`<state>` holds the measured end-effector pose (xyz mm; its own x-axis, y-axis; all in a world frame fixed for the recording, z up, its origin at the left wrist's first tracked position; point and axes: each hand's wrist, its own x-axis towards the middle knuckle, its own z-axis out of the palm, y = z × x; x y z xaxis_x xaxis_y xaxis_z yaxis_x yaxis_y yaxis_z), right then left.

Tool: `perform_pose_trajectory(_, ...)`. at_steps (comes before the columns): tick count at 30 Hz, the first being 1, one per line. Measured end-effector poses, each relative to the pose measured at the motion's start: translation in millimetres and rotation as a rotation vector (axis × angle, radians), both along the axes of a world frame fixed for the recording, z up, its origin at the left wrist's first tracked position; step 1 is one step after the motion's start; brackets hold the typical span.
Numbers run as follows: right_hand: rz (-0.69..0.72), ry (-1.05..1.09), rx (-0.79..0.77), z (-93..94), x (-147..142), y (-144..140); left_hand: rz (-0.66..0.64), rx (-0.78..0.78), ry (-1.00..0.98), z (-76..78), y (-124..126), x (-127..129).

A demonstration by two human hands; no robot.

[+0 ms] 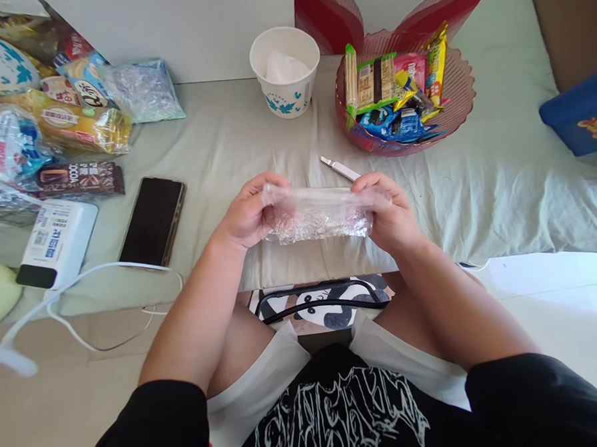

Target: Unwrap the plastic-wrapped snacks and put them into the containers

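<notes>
Stretched between my two hands is a clear crinkled plastic bag (pixel 323 215), held just over the front part of the cloth-covered surface. My left hand (pixel 252 211) is closed on its left end, thumb on top. At the right end my right hand (pixel 392 212) pinches it the same way. Just beyond the bag lies a small white-handled knife (pixel 340 168), its near end close to my right fingers. Farther back stands a paper cup (pixel 288 94) with crumpled white material inside. To its right, a pink glass bowl (pixel 464 85) holds several wrapped snacks.
At left are a black phone (pixel 153 221), a white power bank (pixel 59 243) with a trailing white cable (pixel 115 265), and a heap of snack packets (pixel 73 122). A large carton (pixel 193 29) stands at the back. A blue box (pixel 577 112) is at right.
</notes>
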<state>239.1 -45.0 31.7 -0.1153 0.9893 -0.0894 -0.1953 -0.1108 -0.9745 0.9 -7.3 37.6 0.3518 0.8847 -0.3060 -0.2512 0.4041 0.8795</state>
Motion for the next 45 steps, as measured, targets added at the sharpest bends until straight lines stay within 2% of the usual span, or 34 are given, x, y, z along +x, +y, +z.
perform_pose_trajectory(5, -0.033, -0.028, -0.035, -0.8, 3, 3, -0.071, 0.022, -0.014, -1.0, 4, 2)
perform_pose_trajectory(11, -0.072, -0.378, -0.021, -4.6, 5, 2, -0.029, 0.148, 0.153, -10.6, 4, 3)
perform_pose_trajectory(13, -0.096, -0.333, -0.046, -6.4, 3, 3, -0.03, 0.191, 0.166, -11.9, 3, 3)
perform_pose_trajectory(16, -0.152, -0.114, -0.092, -11.7, 2, 5, 0.006, 0.249, 0.129, -15.3, 3, 2)
perform_pose_trajectory(19, -0.079, -0.034, -0.099, -16.5, 3, 7, 0.024, 0.333, 0.111, -24.1, 7, 1)
perform_pose_trajectory(22, -0.061, -0.199, -0.022, -16.5, 3, 5, 0.154, 0.467, 0.195, -35.3, 13, -1)
perform_pose_trajectory(24, -0.179, -0.383, 0.109, -13.5, 2, 2, 0.325, 0.562, 0.288, -40.6, 14, -1)
perform_pose_trajectory(26, -0.297, -0.535, 0.281, -10.1, -1, -1, 0.377, 0.604, 0.356, -43.2, 9, 3)
perform_pose_trajectory(28, -0.314, -0.607, 0.446, -7.8, -7, -5, 0.238, 0.588, 0.349, -43.8, 1, 12)
perform_pose_trajectory(31, -0.131, -0.583, 0.568, -7.1, -16, -13, -0.019, 0.528, 0.187, -41.6, -14, 28)
perform_pose_trajectory(34, 0.062, -0.475, 0.469, -6.7, -24, -20, -0.149, 0.433, 0.065, -33.2, -22, 38)
perform_pose_trajectory(36, 0.086, -0.421, 0.347, -6.3, -26, -22, -0.149, 0.392, 0.071, -24.7, -23, 38)
perform_pose_trajectory(39, -0.022, -0.413, 0.214, -7.8, -27, -21, -0.059, 0.384, 0.139, -14.2, -21, 35)
perform_pose_trajectory(43, -0.264, -0.386, 0.17, -12.7, -27, -15, 0.022, 0.362, 0.207, -11.4, -20, 33)
perform_pose_trajectory(45, -0.239, -0.313, 0.142, -13.0, -26, -12, 0.024, 0.353, 0.214, -12.1, -20, 33)
